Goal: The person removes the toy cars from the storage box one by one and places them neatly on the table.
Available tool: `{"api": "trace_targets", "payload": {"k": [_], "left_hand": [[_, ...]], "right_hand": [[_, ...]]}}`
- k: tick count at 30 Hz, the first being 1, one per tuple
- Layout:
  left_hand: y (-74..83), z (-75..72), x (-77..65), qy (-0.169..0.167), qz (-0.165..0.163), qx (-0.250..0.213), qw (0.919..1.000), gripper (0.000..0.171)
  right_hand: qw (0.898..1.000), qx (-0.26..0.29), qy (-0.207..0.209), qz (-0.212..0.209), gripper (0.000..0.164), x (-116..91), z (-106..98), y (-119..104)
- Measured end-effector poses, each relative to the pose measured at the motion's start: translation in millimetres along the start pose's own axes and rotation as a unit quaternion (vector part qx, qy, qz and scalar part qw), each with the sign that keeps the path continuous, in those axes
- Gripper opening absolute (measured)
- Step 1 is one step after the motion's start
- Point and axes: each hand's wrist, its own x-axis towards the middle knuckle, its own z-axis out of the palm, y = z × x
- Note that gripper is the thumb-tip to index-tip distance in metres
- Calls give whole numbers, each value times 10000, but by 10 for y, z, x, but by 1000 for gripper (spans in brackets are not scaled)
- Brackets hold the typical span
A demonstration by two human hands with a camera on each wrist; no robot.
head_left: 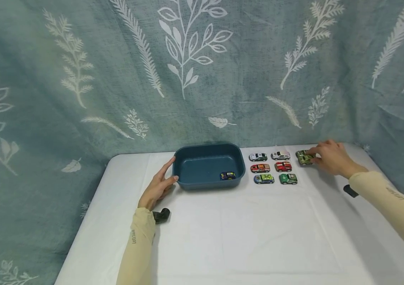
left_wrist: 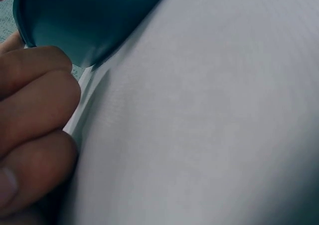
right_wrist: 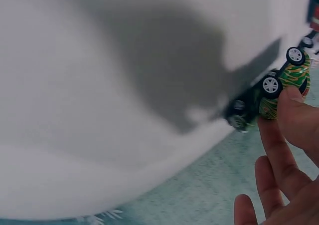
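My left hand (head_left: 156, 189) holds the left end of a dark blue rectangular bin (head_left: 207, 185), its thumb and index finger spread along that side. The left wrist view shows the other fingers curled beside the bin (left_wrist: 94, 20). One dark blue and yellow toy car (head_left: 228, 175) lies inside, near the front right. At the right, my right hand (head_left: 333, 157) pinches a green patterned toy car (right_wrist: 294, 78) between thumb and fingers, and it looks tilted. Another dark green toy car (right_wrist: 239, 117) is close behind it, partly hidden.
Between the bin and my right hand, toy cars stand in two columns: two white ones at the back, an orange car (head_left: 260, 168) and a red car (head_left: 283, 166), then a lime-blue car (head_left: 264, 179) and a green car (head_left: 288, 179). A leaf-patterned curtain (head_left: 251, 99) hangs behind the white table (head_left: 244, 237).
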Motion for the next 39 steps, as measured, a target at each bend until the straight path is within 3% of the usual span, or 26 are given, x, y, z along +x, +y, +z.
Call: {"api": "trace_targets", "payload": {"k": [11,39], "left_hand": [[2,-10,7,-6,-86,31,10000,74],[-21,-25,29,-64,-8,-79,9999,73]], "right_hand": [[9998,93,-3,197,31,-58,169,95],[9987,38,-436,253,38,-82,89,58]]}}
